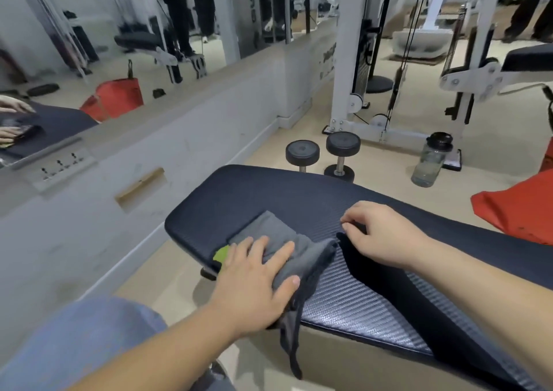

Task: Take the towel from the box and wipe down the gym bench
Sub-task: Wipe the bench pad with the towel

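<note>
A person leans over a padded black gym bench [269, 193], seen from a camera on their head. A grey towel [278, 235], folded into a loose pad, lies on the bench near its rounded far end. The left hand [257, 283] presses flat on the towel's near half, fingers spread rather than clenched, so the cloth sits under the palm and fingertips. A corner of the towel hangs limp over the bench's near edge. The right hand [380, 235] rests on the bench just right of the towel, fingers curled; it may be pinching the towel's edge, but shadow hides this. The towel looks soft, light and floppy, likely to bunch, so a flat palm over its middle should control it best.
</note>
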`<state>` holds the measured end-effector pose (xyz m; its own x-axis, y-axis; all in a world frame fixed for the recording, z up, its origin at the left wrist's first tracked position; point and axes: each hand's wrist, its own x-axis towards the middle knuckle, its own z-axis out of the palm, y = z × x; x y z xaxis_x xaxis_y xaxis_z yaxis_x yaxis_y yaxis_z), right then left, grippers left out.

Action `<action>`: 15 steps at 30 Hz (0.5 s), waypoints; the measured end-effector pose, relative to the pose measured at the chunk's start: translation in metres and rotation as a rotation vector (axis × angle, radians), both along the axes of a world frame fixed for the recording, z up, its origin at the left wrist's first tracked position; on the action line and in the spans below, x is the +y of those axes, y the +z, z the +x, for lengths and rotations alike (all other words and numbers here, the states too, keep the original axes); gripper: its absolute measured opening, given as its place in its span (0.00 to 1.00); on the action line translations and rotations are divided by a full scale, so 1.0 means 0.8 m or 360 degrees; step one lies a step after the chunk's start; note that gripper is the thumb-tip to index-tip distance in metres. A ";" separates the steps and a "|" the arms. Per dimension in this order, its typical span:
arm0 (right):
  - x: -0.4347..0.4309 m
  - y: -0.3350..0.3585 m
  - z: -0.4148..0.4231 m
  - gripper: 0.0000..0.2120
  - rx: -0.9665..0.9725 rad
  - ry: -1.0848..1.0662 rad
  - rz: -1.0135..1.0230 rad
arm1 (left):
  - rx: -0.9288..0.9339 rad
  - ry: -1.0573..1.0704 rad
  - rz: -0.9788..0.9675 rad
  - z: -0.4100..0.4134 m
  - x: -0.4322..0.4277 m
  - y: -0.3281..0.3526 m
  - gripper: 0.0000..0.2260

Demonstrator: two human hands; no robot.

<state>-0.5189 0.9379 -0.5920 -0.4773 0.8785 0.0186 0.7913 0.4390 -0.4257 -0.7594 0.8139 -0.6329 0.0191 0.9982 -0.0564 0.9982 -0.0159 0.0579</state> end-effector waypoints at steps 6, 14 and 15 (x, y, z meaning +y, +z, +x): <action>-0.014 -0.002 0.000 0.10 -0.0082 0.0086 -0.0020 | -0.0027 0.0302 -0.0217 -0.058 0.041 0.004 0.30; -0.024 0.000 0.026 0.11 0.0000 0.0014 0.0026 | -0.0160 -0.0530 -0.0139 0.030 -0.007 0.001 0.29; -0.025 0.002 0.029 0.11 0.0000 0.0012 0.0021 | -0.0130 -0.0546 -0.0160 0.014 0.008 0.001 0.30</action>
<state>-0.4959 0.9181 -0.5907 -0.4842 0.8744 0.0300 0.7878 0.4506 -0.4200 -0.7480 0.8200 -0.6324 0.3602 0.9225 -0.1385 0.9278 -0.3389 0.1557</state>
